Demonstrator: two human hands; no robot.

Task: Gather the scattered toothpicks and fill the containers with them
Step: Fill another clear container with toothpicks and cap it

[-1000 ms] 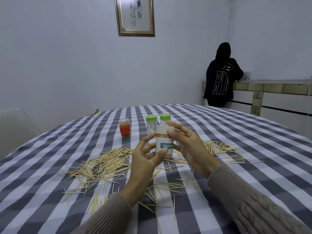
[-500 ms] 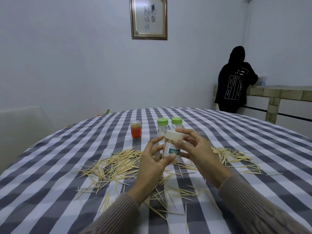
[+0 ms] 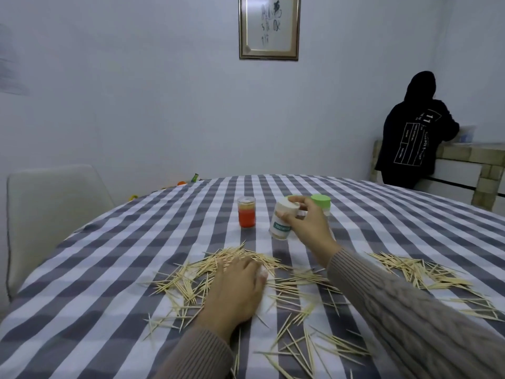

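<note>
Gripping the white container [image 3: 282, 220] in our right hand [image 3: 307, 226]. Left hand [image 3: 237, 288] lies flat on toothpicks [image 3: 207, 269] just beneath it; nearly all remain scattered.

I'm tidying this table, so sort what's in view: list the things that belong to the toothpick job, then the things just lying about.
Part of the job:
- scattered toothpicks
- white toothpick container, in the right hand grip
- green-lidded container
- orange container
- left hand, resting on the toothpicks

Just lying about:
- white chair
- framed picture
- person in black hoodie
</note>
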